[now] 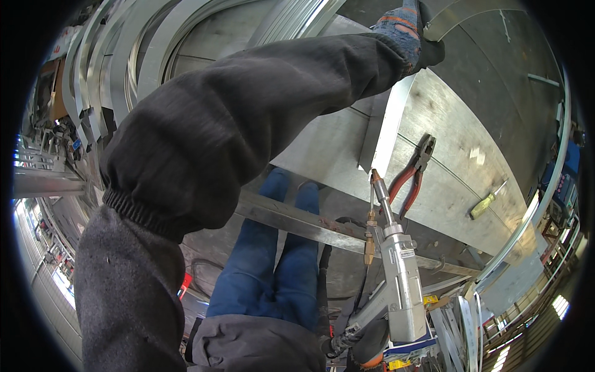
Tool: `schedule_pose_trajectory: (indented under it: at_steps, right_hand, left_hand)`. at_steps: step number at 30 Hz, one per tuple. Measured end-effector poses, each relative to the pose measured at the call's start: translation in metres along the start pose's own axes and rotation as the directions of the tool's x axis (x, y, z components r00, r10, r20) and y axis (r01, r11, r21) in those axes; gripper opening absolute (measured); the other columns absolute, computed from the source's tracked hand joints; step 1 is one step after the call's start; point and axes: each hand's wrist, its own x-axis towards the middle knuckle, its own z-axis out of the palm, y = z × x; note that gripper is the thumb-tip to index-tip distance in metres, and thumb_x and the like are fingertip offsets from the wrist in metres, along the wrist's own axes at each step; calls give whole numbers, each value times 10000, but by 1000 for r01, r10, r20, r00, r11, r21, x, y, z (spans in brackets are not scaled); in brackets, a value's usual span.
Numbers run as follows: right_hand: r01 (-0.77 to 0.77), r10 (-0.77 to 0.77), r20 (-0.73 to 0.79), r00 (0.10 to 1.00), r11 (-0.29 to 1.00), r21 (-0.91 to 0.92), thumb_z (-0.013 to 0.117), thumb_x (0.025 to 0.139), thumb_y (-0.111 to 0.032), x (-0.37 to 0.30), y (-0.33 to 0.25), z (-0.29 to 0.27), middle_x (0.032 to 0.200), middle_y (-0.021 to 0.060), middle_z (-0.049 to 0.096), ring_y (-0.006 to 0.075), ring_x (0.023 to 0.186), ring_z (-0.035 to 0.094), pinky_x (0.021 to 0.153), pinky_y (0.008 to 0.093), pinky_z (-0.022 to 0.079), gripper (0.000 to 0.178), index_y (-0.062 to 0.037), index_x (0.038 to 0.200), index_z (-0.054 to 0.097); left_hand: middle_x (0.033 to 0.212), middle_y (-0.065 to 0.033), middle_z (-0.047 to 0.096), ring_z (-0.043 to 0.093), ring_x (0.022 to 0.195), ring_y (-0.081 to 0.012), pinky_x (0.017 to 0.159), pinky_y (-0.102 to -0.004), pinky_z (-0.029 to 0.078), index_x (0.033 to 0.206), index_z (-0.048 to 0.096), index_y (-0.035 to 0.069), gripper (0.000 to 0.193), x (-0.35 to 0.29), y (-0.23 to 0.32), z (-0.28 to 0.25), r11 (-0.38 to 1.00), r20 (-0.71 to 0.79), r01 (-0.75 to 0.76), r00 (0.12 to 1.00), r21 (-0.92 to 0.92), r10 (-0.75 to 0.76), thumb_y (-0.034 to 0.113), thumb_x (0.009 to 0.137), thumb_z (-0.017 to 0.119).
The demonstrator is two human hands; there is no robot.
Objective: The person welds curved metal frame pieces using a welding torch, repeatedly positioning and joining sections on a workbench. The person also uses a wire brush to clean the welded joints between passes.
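My left arm, in a dark sleeve, reaches across to the far right. My left hand (400, 36), in a blue-grey glove with orange stripes, closes at the end of a curved metal strip (468, 13); its fingertips are partly hidden. A silver welding gun (400, 282) with a copper nozzle points away from me, its tip close to the lower end of an upright metal flange (385, 127). Behind the gun's handle, my right hand (372, 345) is mostly hidden and appears to grip it. Red-handled pliers (414, 173) lie on the flat metal sheet (455, 118) beside the nozzle.
A screwdriver (488, 199) with a yellow-green handle lies on the sheet's right part. Several curved metal strips (164, 53) are stacked at the far left. A metal beam (297, 221) crosses above my legs. Metal offcuts (455, 328) stand at the lower right.
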Motion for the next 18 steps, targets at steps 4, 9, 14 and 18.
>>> schedule_pose_trajectory:
  at_steps: [4, 9, 14, 18]
  right_hand:
    - [3, -3, 0, 1000, 1000, -4, 636, 983, -283, 1, 0, 1, 812, 114, 694, 182, 631, 670, 556, 314, 542, 337, 52, 1011, 662]
    - [-2, 2, -5, 1000, 1000, -2, 638, 983, -261, 0, 1, 4, 804, 112, 698, 181, 631, 672, 557, 314, 541, 314, 51, 1002, 671]
    - [-2, 2, -5, 1000, 1000, -3, 640, 983, -240, 0, 1, 5, 796, 109, 703, 179, 632, 673, 558, 313, 541, 292, 49, 993, 680]
    - [-1, 1, -4, 1000, 1000, -8, 642, 983, -223, 0, 2, 5, 790, 108, 706, 178, 632, 675, 559, 312, 541, 275, 48, 985, 687]
  left_hand:
    - [869, -183, 670, 703, 807, -370, 709, -471, 543, 1112, 527, 63, 452, -1, 0, -1, 1000, -4, -13, 1000, 3, 13, 297, 815, 774]
    - [876, -180, 676, 706, 819, -362, 714, -470, 545, 1110, 533, 64, 458, -2, 0, -1, 999, -23, -29, 999, 14, 29, 321, 819, 777]
    - [883, -176, 683, 710, 830, -353, 718, -470, 548, 1108, 540, 66, 466, -5, -4, 1, 999, -45, -43, 998, 30, 44, 345, 822, 780]
    - [888, -173, 688, 712, 839, -347, 722, -469, 550, 1106, 545, 67, 473, -5, -6, 3, 997, -66, -62, 996, 46, 65, 365, 825, 782]
